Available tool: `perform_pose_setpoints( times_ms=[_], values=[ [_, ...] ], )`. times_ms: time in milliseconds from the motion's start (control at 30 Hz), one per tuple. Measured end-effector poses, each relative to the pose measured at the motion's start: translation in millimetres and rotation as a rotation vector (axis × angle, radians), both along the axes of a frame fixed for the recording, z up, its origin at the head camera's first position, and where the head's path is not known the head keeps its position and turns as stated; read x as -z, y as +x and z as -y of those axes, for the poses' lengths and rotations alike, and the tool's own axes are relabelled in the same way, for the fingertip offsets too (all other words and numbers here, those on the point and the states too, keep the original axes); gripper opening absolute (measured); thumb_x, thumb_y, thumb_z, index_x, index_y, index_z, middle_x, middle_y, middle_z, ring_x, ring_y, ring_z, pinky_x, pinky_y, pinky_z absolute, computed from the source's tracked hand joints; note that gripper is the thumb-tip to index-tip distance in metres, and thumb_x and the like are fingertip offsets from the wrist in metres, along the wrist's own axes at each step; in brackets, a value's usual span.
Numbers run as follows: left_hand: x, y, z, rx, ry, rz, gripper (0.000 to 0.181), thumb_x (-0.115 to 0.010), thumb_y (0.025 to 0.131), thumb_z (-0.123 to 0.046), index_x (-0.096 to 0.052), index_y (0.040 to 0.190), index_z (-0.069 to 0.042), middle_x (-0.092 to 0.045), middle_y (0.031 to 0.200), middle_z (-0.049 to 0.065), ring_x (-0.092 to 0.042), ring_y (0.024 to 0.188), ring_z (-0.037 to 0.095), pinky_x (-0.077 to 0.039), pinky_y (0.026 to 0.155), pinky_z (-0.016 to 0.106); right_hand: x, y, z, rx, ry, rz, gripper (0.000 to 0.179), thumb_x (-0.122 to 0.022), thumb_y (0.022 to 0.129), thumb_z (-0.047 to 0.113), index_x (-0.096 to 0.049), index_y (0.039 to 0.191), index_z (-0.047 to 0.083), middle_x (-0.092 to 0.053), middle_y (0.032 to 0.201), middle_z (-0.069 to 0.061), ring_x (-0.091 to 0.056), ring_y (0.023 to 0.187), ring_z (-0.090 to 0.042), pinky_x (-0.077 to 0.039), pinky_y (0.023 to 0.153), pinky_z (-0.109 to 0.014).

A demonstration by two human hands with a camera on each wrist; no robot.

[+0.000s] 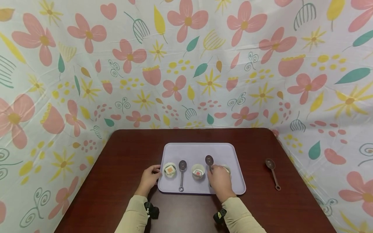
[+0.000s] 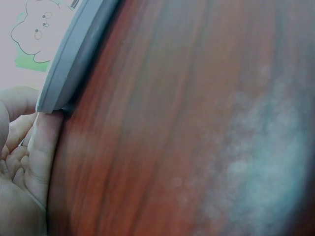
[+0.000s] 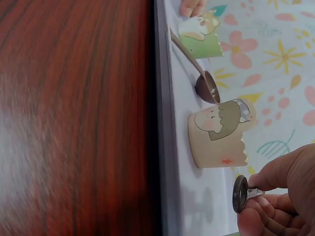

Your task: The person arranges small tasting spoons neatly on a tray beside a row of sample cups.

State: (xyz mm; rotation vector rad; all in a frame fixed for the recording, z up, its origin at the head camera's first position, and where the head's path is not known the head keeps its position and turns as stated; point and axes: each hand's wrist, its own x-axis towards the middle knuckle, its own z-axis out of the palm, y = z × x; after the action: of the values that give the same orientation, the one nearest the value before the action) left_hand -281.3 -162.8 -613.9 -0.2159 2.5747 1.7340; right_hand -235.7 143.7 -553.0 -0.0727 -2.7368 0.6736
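My right hand (image 1: 220,182) pinches the handle of a brown spoon (image 1: 209,159) over the right half of the pale lavender tray (image 1: 201,149). The spoon's round handle end (image 3: 239,194) shows beside my fingers in the right wrist view. At the tray's left edge my left hand (image 1: 150,180) grips the rim, with a finger beneath it. A paper cup (image 1: 170,174) with an orange-and-white piece stands near that hand. Another spoon (image 1: 182,166) lies to its right, then a middle cup (image 1: 198,176) with a red-and-white piece. The right cup (image 1: 227,168) is mostly hidden by my right hand.
The tray rests on a dark reddish-brown table (image 1: 131,145). A brown spoon (image 1: 271,165) lies on the wood to the right of the tray. A flower-print cloth (image 1: 186,64) hangs behind and along both sides.
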Motion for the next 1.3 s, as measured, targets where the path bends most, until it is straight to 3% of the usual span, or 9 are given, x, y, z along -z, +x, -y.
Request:
perform_pose_setpoints(
  times_ms=[267, 533, 900, 1300],
  values=[
    [-2.1, 0.3, -0.8, 0.006, 0.008, -0.004, 0.034, -0.066, 0.084, -0.012, -0.061, 0.118, -0.014, -0.057, 0.099, 0.007, -0.055, 0.083, 0.022, -0.053, 0.056, 0.034, 7.0, 2.3, 2, 0.015, -0.023, -0.009, 0.009, -0.067, 0.077, 0.013, -0.064, 0.075, 0.005, -0.059, 0.066, -0.006, -0.059, 0.062, -0.023, -0.047, 0.054, -0.04],
    [-0.7, -1.7, -0.7, 0.011, 0.025, -0.004, 0.034, -0.066, 0.083, -0.011, -0.061, 0.117, -0.014, -0.056, 0.098, 0.007, -0.055, 0.081, 0.022, -0.053, 0.055, 0.033, 12.9, 4.1, 6, 0.022, -0.007, 0.014, 0.015, -0.068, 0.078, 0.012, -0.066, 0.086, 0.0, -0.059, 0.073, -0.01, -0.06, 0.068, -0.027, -0.048, 0.057, -0.041],
    [0.4, -3.1, 1.9, 0.023, 0.039, -0.007, 0.035, -0.066, 0.083, -0.01, -0.061, 0.117, -0.013, -0.057, 0.098, 0.007, -0.055, 0.08, 0.021, -0.052, 0.054, 0.034, 20.3, 3.9, 10, -0.005, 0.05, 0.003, 0.015, -0.068, 0.078, 0.013, -0.064, 0.083, -0.001, -0.058, 0.073, -0.012, -0.06, 0.067, -0.028, -0.049, 0.057, -0.042],
    [0.0, -2.9, 3.8, 0.032, 0.035, -0.01, 0.036, -0.066, 0.083, -0.01, -0.06, 0.118, -0.012, -0.056, 0.099, 0.008, -0.055, 0.08, 0.022, -0.052, 0.055, 0.035, 26.2, 2.5, 9, -0.012, 0.072, 0.068, 0.017, -0.069, 0.079, 0.013, -0.064, 0.085, -0.002, -0.06, 0.078, -0.014, -0.061, 0.071, -0.029, -0.05, 0.06, -0.041]
  ],
)
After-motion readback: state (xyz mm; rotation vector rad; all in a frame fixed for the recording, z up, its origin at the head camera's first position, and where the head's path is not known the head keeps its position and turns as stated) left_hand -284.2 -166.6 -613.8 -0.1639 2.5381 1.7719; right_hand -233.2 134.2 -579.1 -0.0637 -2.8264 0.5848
